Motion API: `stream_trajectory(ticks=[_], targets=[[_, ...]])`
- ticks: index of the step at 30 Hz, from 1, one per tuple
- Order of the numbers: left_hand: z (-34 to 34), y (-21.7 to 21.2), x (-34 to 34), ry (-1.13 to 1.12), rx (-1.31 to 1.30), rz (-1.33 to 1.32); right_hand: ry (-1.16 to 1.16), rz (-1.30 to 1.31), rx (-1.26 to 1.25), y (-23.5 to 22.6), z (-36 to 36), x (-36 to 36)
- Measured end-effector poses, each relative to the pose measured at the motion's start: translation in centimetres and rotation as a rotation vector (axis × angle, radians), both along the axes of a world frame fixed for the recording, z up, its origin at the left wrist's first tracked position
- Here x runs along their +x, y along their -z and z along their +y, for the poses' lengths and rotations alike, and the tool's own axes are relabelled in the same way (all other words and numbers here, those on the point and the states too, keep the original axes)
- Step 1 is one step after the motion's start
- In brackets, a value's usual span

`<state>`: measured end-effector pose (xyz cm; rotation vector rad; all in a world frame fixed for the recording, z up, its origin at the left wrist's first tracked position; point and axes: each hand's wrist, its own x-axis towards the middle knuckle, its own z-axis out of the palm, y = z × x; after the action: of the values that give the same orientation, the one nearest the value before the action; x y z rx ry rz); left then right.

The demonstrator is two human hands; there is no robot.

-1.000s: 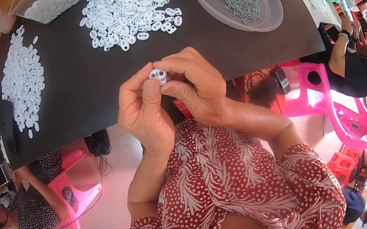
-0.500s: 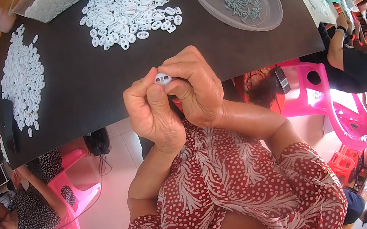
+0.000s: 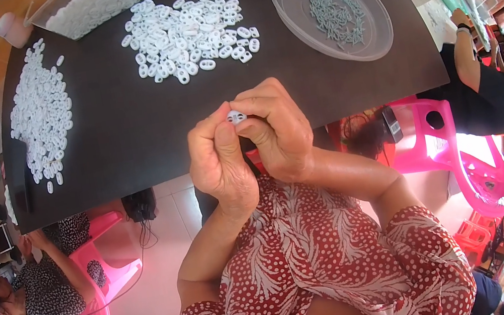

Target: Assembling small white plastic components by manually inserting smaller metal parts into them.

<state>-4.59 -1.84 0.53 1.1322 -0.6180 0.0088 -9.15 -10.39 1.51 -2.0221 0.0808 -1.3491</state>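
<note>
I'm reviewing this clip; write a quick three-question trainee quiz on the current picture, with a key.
1. True or false: the left hand and the right hand both have fingers on one small white piece.
2. What lies in the round clear tray?
A) White pieces
B) Thin grey-green pieces
C) Pink pieces
3. Short answer: on the dark table, which loose white heap lies nearer the tray, the left heap or the middle heap?

Key: 1. True. 2. B. 3. The middle heap.

white two-holed piece (image 3: 236, 117) between hands (image 3: 284, 131)
</note>
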Motion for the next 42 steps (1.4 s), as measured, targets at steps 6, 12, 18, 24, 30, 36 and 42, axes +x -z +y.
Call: stream_trajectory(ticks=[6, 12, 18, 24, 30, 36, 42], targets=[[1.0, -0.6, 5.3, -0.132, 0.536, -0.339, 0.119, 0.246, 0.152, -3.2, -4.9, -1.5], [-0.1, -1.2, 9.3, -0.306, 0.870, -0.868, 0.351, 0.146, -0.023, -8.9, -15.2, -0.2], [-1.4, -1.0, 9.5, -0.206, 0.904, -0.915, 0.525, 0.153, -0.325, -13.0, -24.9, 2.1], [-4.6, -1.9, 8.1, -0.120, 0.774, -1.026, 0.738, 0.303, -0.503, -12.7, -30.8, 5.7], [-7.0, -0.6, 7.7, -0.026, 0.791, -1.184, 0.879, 0.427, -0.603, -10.8, -32.2, 8.1], [-7.9, -1.0, 7.6, -0.007, 0.869, -1.268, 0.719, 0.499, -0.664, -9.7, -36.0, 8.1], [-8.2, -1.0, 7.6, 0.025, 0.844, -1.293, 0.671, 0.379, -0.617, -10.8, -34.0, 6.8]])
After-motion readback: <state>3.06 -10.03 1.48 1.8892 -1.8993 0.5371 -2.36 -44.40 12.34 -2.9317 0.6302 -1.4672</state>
